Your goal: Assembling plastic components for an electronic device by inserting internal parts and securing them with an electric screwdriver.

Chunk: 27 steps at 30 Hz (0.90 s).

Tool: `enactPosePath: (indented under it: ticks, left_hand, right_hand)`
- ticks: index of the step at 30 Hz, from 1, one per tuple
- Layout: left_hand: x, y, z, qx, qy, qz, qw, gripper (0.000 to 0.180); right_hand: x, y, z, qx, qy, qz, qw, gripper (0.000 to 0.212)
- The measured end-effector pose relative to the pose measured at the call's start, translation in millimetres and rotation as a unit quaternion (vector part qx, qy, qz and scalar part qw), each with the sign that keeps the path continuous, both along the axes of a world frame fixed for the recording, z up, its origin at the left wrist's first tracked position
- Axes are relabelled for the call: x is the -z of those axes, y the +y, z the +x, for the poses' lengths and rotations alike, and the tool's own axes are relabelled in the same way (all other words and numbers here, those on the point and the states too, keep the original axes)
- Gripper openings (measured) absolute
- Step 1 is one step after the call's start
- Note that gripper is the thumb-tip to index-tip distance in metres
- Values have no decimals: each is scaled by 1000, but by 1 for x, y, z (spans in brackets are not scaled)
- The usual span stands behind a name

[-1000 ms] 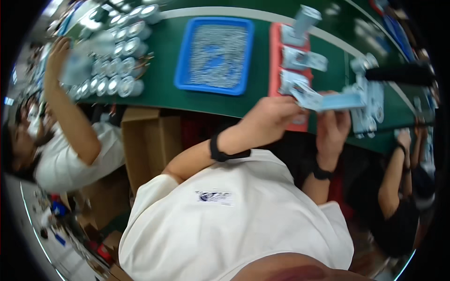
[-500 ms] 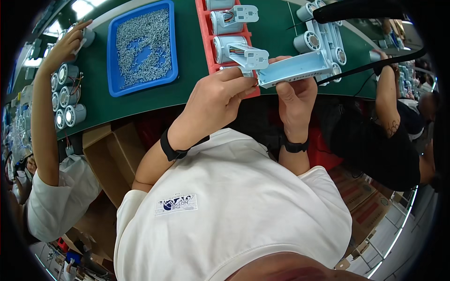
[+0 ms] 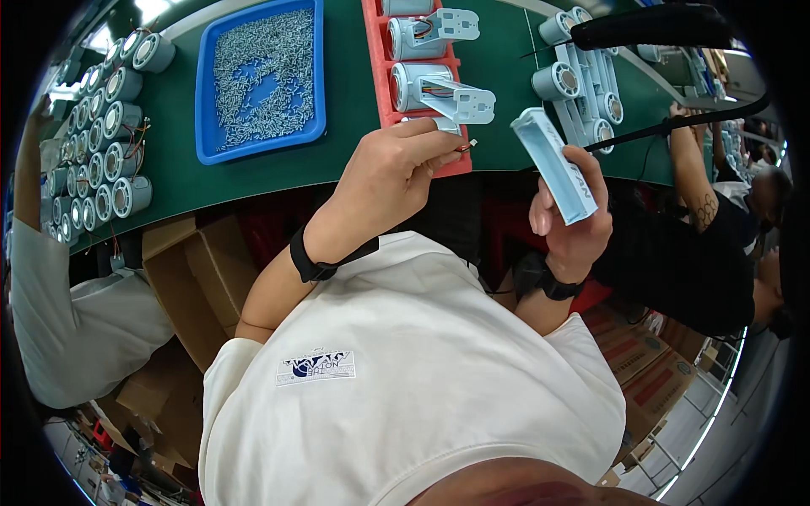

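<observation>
My left hand (image 3: pixel 396 166) is closed at the near end of the red rack (image 3: pixel 381 76), pinching thin wires with a small white connector (image 3: pixel 473 142) at their tip. Partly hidden behind its fingers is the nearest light-blue motor unit. Two more motor units (image 3: pixel 418 87) with flat brackets (image 3: pixel 471 104) sit in the rack just beyond. In my right hand (image 3: pixel 571 221) is a long, open, light-blue trough-shaped housing (image 3: pixel 550 160) with lettering along one side. It is tilted, its hollow side showing, and held apart from the rack.
A blue tray (image 3: pixel 321 101) of screws (image 3: pixel 261 76) lies left of the rack. Rows of round motors (image 3: pixel 121 122) stand at the far left. Assembled motor frames (image 3: pixel 582 80) lie right, near a black tool (image 3: pixel 650 27) and cable (image 3: pixel 675 123). Co-workers sit on both sides.
My right hand has pulled the housing away from the rack, right and towards me, and turned it steeply. My left hand stays by the rack. The left co-worker's arm has drawn back from the motors.
</observation>
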State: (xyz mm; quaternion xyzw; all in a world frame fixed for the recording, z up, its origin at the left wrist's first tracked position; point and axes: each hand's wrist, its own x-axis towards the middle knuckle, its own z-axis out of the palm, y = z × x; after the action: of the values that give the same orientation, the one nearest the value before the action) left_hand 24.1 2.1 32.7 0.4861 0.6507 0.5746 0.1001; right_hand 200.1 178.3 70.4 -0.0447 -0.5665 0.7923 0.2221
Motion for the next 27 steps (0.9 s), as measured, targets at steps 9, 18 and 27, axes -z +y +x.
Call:
enactPosePath:
  ticks: [9, 18, 27]
  left_hand:
    - [2, 0, 3, -6, 16, -1, 1000, 26]
    - [-1, -4, 0, -4, 20, -26, 999, 20]
    - [6, -21, 6, -51, -18, -47, 997, 46]
  right_hand:
    - [15, -19, -23, 153, -10, 63, 986, 82]
    - [4, -13, -38, 113, -77, 99, 986, 87]
    - [10, -12, -50, 128, -14, 427, 895, 68]
